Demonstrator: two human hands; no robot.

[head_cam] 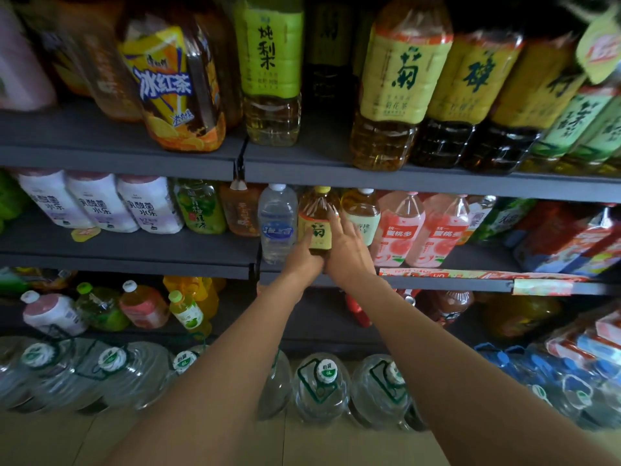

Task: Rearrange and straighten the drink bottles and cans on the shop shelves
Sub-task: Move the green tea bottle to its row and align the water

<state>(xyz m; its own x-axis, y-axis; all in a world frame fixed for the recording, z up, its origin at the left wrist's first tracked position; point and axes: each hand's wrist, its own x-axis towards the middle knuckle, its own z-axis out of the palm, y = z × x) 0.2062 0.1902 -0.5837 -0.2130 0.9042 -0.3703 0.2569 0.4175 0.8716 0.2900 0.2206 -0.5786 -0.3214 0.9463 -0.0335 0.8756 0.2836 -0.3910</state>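
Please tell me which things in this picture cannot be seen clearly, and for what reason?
- Head view: the base of the yellow-capped tea bottle is hidden by the left hand and right hand.
- The bottles at top left are blurred, labels unreadable.
- The top-shelf bottles' caps are cut off by the upper edge.

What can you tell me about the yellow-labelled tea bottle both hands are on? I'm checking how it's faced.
The tea bottle is clear plastic holding amber liquid, with a yellow cap and a yellow label whose dark character faces outward. It stands about upright at the front of the middle shelf, between a clear water bottle and a pale-green-labelled bottle. The left hand grips its base; the right hand lies against its right side.
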